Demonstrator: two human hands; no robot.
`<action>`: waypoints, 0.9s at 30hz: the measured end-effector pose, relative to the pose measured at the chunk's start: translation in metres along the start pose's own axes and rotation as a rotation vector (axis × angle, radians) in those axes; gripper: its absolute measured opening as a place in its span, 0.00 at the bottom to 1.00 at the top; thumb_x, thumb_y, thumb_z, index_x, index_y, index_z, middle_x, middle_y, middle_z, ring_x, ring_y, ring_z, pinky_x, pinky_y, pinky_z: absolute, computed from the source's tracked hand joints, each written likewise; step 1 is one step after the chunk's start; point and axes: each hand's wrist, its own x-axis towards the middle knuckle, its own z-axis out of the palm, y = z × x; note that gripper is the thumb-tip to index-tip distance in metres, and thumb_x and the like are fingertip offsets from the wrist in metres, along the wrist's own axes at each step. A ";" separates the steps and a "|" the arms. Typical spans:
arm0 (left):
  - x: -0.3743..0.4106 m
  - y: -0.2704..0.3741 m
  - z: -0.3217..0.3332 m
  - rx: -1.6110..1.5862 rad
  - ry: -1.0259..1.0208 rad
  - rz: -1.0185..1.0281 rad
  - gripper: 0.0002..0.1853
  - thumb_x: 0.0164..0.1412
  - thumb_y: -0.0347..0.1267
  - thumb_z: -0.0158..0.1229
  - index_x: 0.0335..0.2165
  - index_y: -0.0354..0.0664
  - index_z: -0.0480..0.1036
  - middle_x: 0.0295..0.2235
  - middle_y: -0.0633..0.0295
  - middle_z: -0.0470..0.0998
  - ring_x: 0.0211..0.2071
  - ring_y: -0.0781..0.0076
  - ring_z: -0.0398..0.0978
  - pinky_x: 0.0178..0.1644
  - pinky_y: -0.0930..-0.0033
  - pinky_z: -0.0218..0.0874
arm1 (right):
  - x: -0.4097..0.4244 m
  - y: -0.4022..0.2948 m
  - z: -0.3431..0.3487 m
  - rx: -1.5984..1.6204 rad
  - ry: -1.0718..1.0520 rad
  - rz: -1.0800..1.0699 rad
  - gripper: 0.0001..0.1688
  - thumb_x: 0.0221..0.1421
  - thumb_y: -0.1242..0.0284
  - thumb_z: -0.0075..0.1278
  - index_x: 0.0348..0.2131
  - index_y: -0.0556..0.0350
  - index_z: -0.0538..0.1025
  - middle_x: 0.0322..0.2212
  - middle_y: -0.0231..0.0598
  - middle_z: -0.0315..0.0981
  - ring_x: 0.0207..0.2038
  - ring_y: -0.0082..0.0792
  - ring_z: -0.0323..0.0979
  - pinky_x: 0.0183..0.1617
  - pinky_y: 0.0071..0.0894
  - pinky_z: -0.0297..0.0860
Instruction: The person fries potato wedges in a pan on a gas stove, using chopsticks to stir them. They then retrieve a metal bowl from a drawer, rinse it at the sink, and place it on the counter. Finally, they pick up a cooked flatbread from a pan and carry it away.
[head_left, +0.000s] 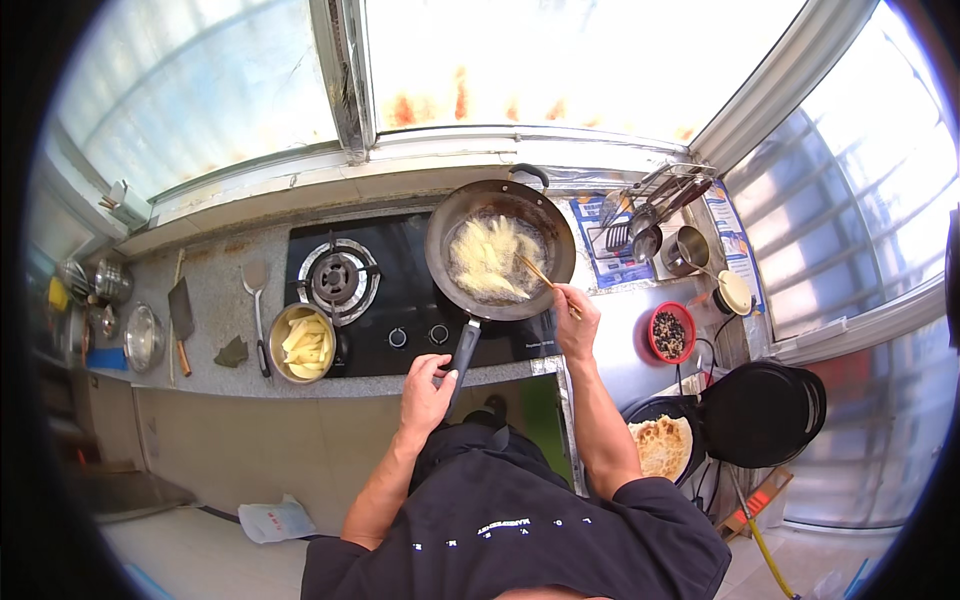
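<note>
A dark wok (556, 282) stands on the right side of the black gas hob, holding potato strips (491, 251) in bubbling oil. My right hand (577, 319) grips wooden chopsticks (534, 268), their tips among the strips. Beside the wok's long black handle (464, 352) is my left hand (427, 390), its thumb and fingertips at the handle's left edge; whether the fingers wrap under it is hidden. To the left, a metal bowl (277, 360) at the hob's front corner contains raw potato pieces (306, 345).
An unlit burner (335, 277) is left of the wok. A spatula (256, 289) and cleaver (181, 309) lie on the left counter. On the right are a utensil rack (667, 187), a red bowl (654, 349) of dark and pale bits, and an open electric griddle (761, 415) with flatbread (664, 446).
</note>
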 end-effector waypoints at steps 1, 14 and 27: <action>0.000 0.000 0.000 0.001 -0.002 -0.001 0.16 0.62 0.26 0.64 0.48 0.32 0.78 0.45 0.55 0.77 0.35 0.68 0.80 0.36 0.68 0.74 | 0.000 -0.001 -0.002 -0.001 0.008 -0.014 0.06 0.63 0.78 0.59 0.40 0.64 0.82 0.35 0.46 0.83 0.36 0.37 0.81 0.43 0.31 0.76; 0.004 0.001 0.000 0.000 -0.016 -0.005 0.16 0.62 0.26 0.65 0.48 0.32 0.78 0.46 0.55 0.76 0.36 0.68 0.80 0.36 0.69 0.75 | -0.002 -0.021 -0.007 -0.002 0.059 -0.077 0.08 0.60 0.80 0.62 0.40 0.64 0.82 0.35 0.45 0.83 0.37 0.37 0.81 0.43 0.31 0.76; 0.038 0.036 -0.004 -0.093 -0.036 0.065 0.18 0.64 0.26 0.64 0.52 0.33 0.76 0.49 0.55 0.75 0.38 0.71 0.79 0.37 0.72 0.75 | -0.006 -0.059 -0.002 0.028 0.144 -0.102 0.08 0.57 0.82 0.63 0.38 0.67 0.82 0.34 0.47 0.83 0.37 0.37 0.81 0.44 0.32 0.75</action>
